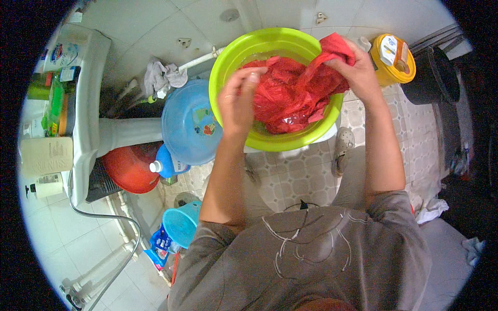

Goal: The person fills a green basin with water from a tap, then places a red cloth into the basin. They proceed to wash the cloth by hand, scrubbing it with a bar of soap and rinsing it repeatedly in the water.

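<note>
A lime-green plastic basin (218, 93) holds water and a bunched, wet red cloth (284, 89). My right hand (360, 72) grips a raised part of the cloth above the basin's far right rim, and the fabric slopes from it back into the heap. Over the left side of the basin is my left hand (239, 91), blurred, its thumb and fingers apart beside the cloth. Nothing shows between those fingers. The basin rests on a white support (330, 134), mostly hidden beneath it.
Left of the basin are a translucent blue basin (186, 120), a blue bottle (169, 163), a red basin (132, 171) and a pedestal sink (87, 116) with toiletries. A yellow tub (391, 64) and a black bin (428, 77) stand right. A turquoise bucket (181, 223) sits lower left.
</note>
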Demonstrator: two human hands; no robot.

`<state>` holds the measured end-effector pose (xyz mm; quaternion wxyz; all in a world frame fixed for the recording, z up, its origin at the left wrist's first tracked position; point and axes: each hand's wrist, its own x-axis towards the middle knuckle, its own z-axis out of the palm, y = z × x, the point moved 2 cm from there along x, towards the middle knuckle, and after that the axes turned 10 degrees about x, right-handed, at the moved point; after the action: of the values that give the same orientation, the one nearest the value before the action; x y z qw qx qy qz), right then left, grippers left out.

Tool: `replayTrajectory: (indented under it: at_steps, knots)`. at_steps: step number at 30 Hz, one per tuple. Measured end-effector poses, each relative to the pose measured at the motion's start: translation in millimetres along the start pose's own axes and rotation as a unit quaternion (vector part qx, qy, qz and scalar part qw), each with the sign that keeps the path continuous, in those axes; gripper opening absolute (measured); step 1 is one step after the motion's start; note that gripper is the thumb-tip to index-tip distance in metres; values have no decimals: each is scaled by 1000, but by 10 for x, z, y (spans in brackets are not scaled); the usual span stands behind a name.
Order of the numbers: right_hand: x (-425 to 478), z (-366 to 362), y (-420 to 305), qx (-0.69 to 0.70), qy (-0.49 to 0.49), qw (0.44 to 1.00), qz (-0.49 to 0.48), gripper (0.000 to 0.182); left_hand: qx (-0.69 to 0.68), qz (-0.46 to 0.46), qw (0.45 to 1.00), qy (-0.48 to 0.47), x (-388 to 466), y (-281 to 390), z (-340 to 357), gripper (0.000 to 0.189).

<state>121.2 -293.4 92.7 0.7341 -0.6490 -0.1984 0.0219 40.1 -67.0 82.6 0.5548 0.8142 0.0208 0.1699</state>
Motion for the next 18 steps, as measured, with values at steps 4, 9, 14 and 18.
replayTrajectory:
  at_steps: [4, 9, 14, 18]
  knots:
    - [-38, 161, -58, 134, -4, 991, 23, 35, 153, 80, 975, -137, -38, -298, 374, 39]
    - [-32, 14, -134, 143, 85, 986, 17, 27, 193, 18, 940, -282, -73, -367, 427, 38]
    - [-4, -208, -104, 69, 227, 971, -37, 21, 200, 130, 951, -196, -27, -225, 339, 24]
    - [2, -307, -71, 21, 292, 951, -96, 21, 68, 133, 978, -143, -71, 23, 241, 15]
